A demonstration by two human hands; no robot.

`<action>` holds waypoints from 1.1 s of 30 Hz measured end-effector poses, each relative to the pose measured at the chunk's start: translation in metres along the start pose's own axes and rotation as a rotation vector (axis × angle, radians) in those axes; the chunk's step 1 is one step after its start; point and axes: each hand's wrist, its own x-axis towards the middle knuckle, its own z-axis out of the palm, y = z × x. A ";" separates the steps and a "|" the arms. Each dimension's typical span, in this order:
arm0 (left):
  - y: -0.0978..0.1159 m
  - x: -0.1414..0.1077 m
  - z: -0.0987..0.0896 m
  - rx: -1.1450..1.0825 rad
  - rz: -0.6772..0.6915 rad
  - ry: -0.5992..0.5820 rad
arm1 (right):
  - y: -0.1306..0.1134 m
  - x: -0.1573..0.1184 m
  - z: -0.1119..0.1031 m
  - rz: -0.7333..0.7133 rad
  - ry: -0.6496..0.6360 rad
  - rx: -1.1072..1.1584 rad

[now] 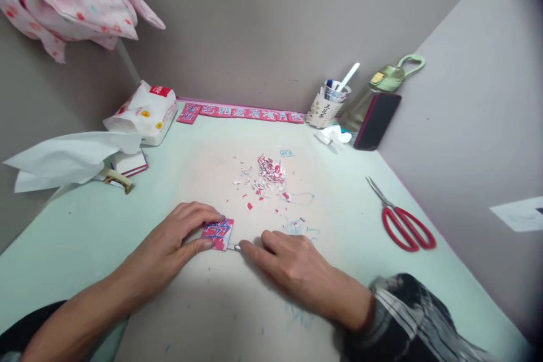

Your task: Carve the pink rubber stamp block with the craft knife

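When viewed from the scrap heap (270,174), find a white packet (146,113) beyond left, contents hidden. On the heap's near left, see the left hand (180,237) pinching the pink square (218,233) flat on the table (348,192), probably for steadiness; on its near side, the right hand (292,260) pinching a thin tool (235,248), tip low at the square's edge. Beyond right, note a cup (324,108) holding a white stick (350,75).

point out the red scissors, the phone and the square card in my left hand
Red scissors (392,207), head view: where blades meet handles
Phone (377,121), head view: middle of the dark screen
Square card (218,233), head view: middle of its patterned face
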 end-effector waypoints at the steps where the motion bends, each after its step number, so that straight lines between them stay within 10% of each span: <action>1: 0.000 0.000 0.000 -0.003 0.002 -0.002 | 0.000 0.000 0.000 0.001 0.000 -0.003; 33: -0.001 0.002 -0.003 -0.061 -0.045 -0.040 | 0.003 0.003 0.005 0.030 0.039 0.043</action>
